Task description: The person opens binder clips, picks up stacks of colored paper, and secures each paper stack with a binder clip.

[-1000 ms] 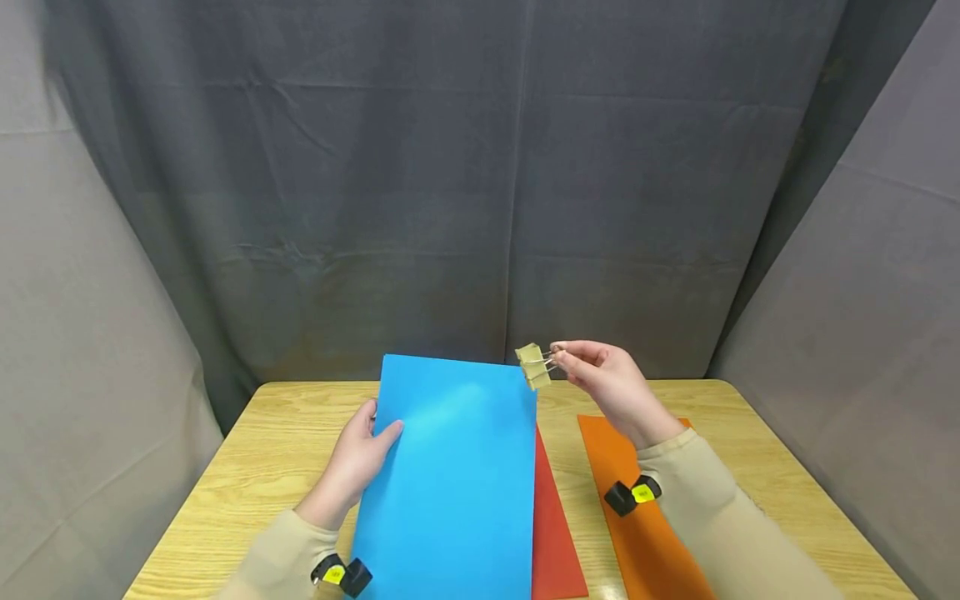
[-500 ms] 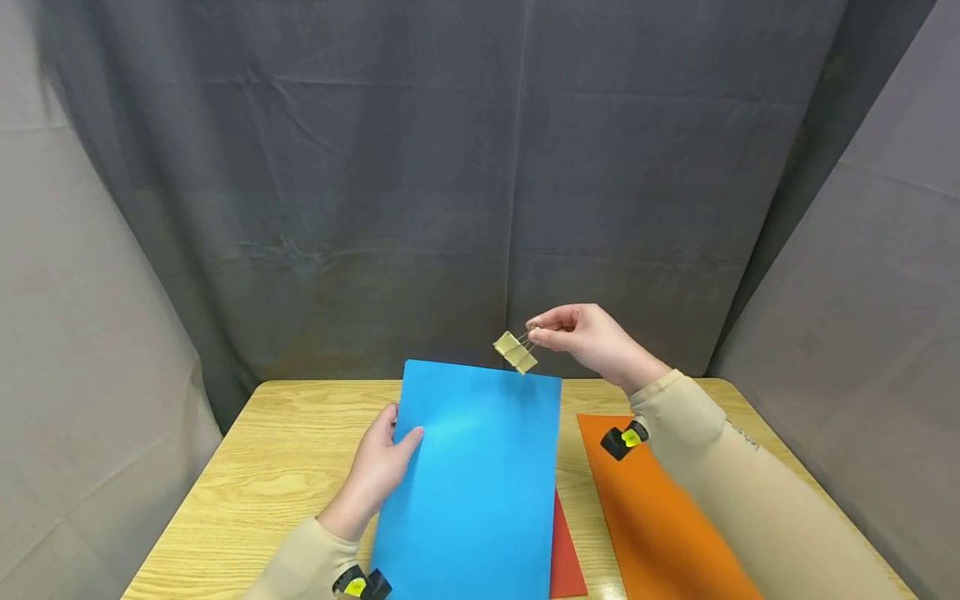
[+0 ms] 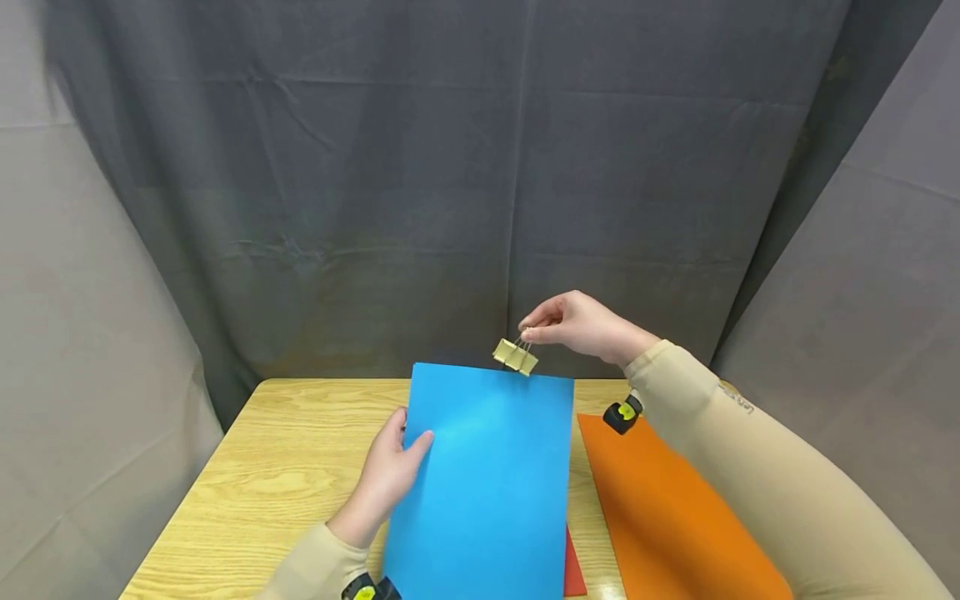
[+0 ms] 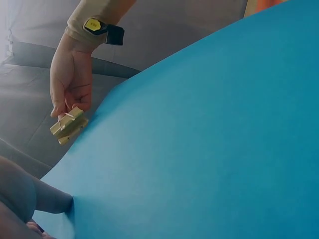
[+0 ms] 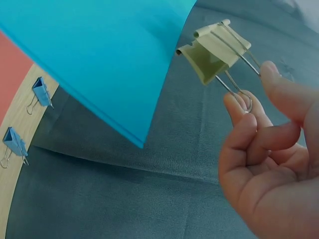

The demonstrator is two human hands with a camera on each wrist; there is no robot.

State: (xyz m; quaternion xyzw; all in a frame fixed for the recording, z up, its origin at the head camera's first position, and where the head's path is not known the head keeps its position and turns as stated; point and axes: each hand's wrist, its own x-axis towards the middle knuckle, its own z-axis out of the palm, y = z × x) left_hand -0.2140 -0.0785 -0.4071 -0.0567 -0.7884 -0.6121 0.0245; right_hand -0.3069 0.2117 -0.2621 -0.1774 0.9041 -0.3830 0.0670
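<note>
A blue cardboard sheet or folder (image 3: pixel 487 483) is tilted up over the table; its lower end runs out of the head view. My left hand (image 3: pixel 390 467) grips its left edge, thumb on the front and the other fingers hidden behind. Close to the top edge, a yellow binder clip (image 3: pixel 516 357) hangs from my right hand (image 3: pixel 581 327), which pinches its wire handles. In the right wrist view the clip's mouth (image 5: pixel 203 62) looks parted and faces the blue edge. A small gap appears to separate the two there.
Under the blue piece, a red sheet (image 3: pixel 573 571) shows at its lower right. An orange sheet (image 3: pixel 667 521) lies on the wooden table (image 3: pixel 292 475) below my right arm. Two blue binder clips, one upper (image 5: pixel 41 92) and one lower (image 5: pixel 16 143), stand near the table's edge.
My right hand has risen and moved left with the yellow clip, bringing it above the top edge. My left hand has shifted the blue piece to the right, covering more of the red sheet.
</note>
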